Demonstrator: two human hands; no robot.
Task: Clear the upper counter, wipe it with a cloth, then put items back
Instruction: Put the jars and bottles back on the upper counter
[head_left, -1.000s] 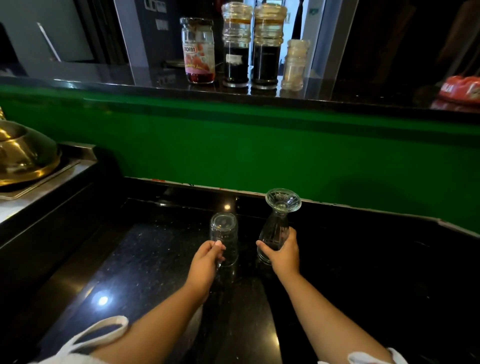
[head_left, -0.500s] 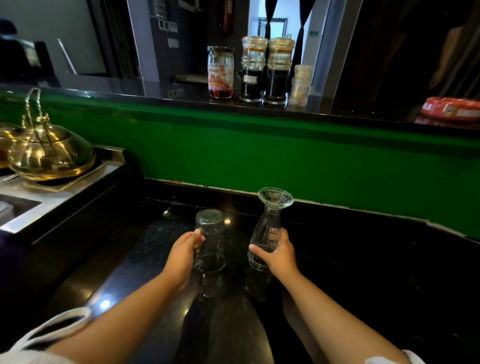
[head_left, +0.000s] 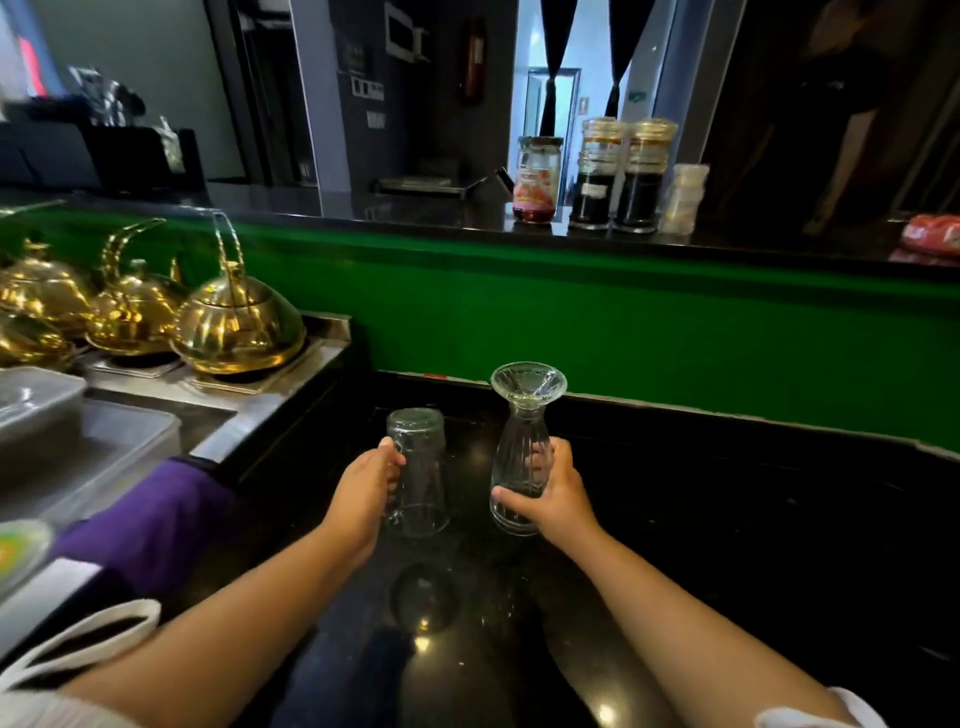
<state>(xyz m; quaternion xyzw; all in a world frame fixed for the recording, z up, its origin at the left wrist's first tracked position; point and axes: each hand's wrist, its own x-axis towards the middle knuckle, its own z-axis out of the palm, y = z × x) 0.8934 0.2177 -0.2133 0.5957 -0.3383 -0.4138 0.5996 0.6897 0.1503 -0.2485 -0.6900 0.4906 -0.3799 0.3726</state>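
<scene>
My left hand (head_left: 363, 493) grips the handle side of an upturned clear glass mug (head_left: 418, 467), held just above the black lower counter (head_left: 727, 519). My right hand (head_left: 556, 493) grips the lower body of a ribbed clear glass carafe (head_left: 524, 441) with a flared mouth, upright. On the dark upper counter (head_left: 415, 213) behind the green wall stand a red-labelled jar (head_left: 536, 179), two tall bottles of dark liquid (head_left: 618, 174) and a pale stacked container (head_left: 687, 197).
Several brass kettles (head_left: 234, 322) sit on a steel unit at the left, with metal trays (head_left: 78, 441) in front of them. A purple cloth (head_left: 156, 519) lies at the lower left. A red packet (head_left: 932, 234) lies on the upper counter's right end.
Both hands have closed round the mug and the carafe and raised them slightly off the lower counter. The view has swung left, so more kettles and the trays show.
</scene>
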